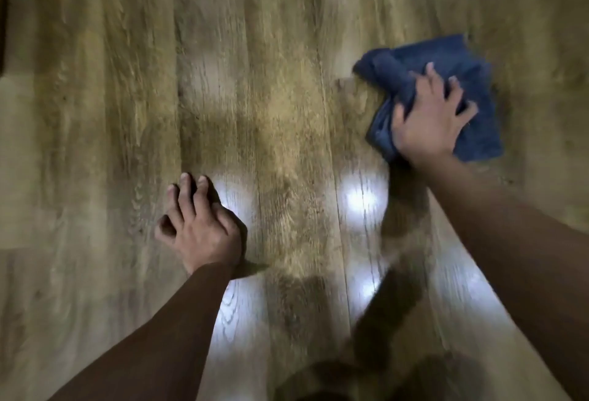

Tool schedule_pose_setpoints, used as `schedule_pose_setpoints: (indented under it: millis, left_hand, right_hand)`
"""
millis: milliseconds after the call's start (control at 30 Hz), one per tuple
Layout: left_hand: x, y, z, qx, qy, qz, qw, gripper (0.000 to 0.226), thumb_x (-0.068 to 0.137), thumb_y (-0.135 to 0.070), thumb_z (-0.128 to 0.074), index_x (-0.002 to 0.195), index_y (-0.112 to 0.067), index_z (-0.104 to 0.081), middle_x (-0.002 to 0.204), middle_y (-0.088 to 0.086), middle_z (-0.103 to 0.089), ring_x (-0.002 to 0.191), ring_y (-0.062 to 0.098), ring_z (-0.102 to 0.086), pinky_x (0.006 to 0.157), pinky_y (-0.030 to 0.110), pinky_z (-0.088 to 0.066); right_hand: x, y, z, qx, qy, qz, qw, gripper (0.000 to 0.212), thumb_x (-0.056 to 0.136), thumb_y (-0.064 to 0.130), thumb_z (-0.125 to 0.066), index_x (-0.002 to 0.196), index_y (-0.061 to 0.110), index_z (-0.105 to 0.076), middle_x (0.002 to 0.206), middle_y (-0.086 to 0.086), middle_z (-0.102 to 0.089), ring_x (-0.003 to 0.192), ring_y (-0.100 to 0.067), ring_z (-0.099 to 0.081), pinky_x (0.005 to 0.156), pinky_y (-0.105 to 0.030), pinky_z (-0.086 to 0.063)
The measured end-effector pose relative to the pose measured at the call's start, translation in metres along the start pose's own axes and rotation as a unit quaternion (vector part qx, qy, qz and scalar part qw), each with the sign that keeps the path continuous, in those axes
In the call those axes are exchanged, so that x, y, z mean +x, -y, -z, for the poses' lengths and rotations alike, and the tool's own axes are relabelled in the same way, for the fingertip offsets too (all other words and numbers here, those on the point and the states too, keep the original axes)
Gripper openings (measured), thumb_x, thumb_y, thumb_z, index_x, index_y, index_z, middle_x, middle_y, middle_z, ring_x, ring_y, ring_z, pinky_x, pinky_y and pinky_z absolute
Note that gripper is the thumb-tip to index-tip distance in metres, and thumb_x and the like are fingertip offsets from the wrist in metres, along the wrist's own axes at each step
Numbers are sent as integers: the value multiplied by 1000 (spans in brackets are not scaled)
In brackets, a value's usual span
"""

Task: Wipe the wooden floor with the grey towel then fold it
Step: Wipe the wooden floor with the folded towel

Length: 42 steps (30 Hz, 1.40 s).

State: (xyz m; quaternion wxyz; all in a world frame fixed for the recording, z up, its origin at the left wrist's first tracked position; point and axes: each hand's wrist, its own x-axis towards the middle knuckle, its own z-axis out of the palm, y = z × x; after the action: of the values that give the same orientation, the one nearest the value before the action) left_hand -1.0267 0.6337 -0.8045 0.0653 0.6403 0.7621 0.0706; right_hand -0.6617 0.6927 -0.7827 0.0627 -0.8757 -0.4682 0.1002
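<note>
The grey towel (424, 63), dark blue-grey and bunched, lies on the wooden floor (271, 82) at the right. My right hand (430, 120) presses down on it with fingers spread, gripping the cloth; part of the towel is hidden under the palm. My left hand (197, 225) rests on the bare floor at the lower left, fingers loosely curled and planted on the boards, holding nothing. The picture is motion-blurred.
Long wooden planks run away from me across the whole view. Bright light reflections (360, 200) shine on the boards between my arms. A dark edge (3, 12) shows at the far left. My shadow falls at the bottom.
</note>
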Motion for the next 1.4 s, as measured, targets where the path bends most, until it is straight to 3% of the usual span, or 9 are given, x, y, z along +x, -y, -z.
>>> schedule_pose_setpoints:
  millis: [133,333,600,800,900,1000,1133,1267,1400]
  left_hand:
    - [1,2,-1,10,8,1,1000,54,91,-35,-36,143,-25,-45,161,-4,-33,150,21,-23,108,54,-18]
    - [1,0,0,4,1,-8,1000,55,90,-34,-35,142,-21,-49,160,-1,-36,149,24,-25,109,54,-19]
    - [-1,1,0,-42,-6,-12,999,53,90,-33,-39,141,-23,-51,158,-1,-40,149,24,-27,109,52,-20]
    - [-2,10,20,-169,41,-10,985,42,91,-23,-53,132,-28,-60,159,-9,-37,151,14,-22,115,47,-13]
    - [-17,46,44,-261,36,-1,965,40,90,-25,-47,127,-25,-64,154,-3,-43,147,18,-30,118,48,-14]
    - [-45,105,58,-163,51,83,982,49,97,-33,-45,145,-28,-47,165,2,-24,153,21,-15,120,58,-10]
    - [-55,148,50,-61,203,141,967,70,100,-60,-36,158,-44,2,166,0,24,151,17,24,114,68,13]
    - [-42,153,48,-37,266,137,954,76,97,-66,-34,153,-49,15,162,-2,33,149,18,31,112,71,12]
    - [-43,148,53,-19,281,135,950,75,96,-69,-28,152,-49,18,161,-2,34,149,18,31,112,70,9]
  right_hand:
    - [20,10,-4,6,-29,-28,999,54,92,44,-40,142,26,-44,162,5,-31,147,-40,-23,111,-70,-12]
    - [-22,30,0,24,-21,12,999,53,90,40,-46,143,30,-45,162,7,-31,149,-37,-22,116,-65,-13]
    - [-252,89,-33,-32,59,71,995,64,86,41,-45,149,33,-42,166,9,-23,152,-32,-20,119,-60,-13]
    - [-415,92,-41,-40,181,165,969,66,78,46,-49,143,32,-54,161,5,-33,144,-32,-39,111,-59,-25]
    - [-400,74,-38,-52,147,200,967,64,78,46,-63,141,33,-56,161,6,-35,142,-30,-42,109,-55,-26]
    - [-345,59,-31,-67,112,195,972,70,80,42,-74,145,32,-51,163,6,-32,145,-31,-36,108,-58,-29]
    - [-231,54,-25,-10,61,87,994,56,93,38,-54,147,31,-43,164,6,-25,148,-32,-23,111,-64,-21]
    - [-138,68,-26,31,12,-24,999,50,94,39,-46,143,28,-45,164,5,-27,148,-36,-20,113,-68,-14]
    - [-141,88,-31,44,-24,-46,998,50,93,41,-43,141,27,-48,163,6,-30,150,-37,-19,116,-66,-12]
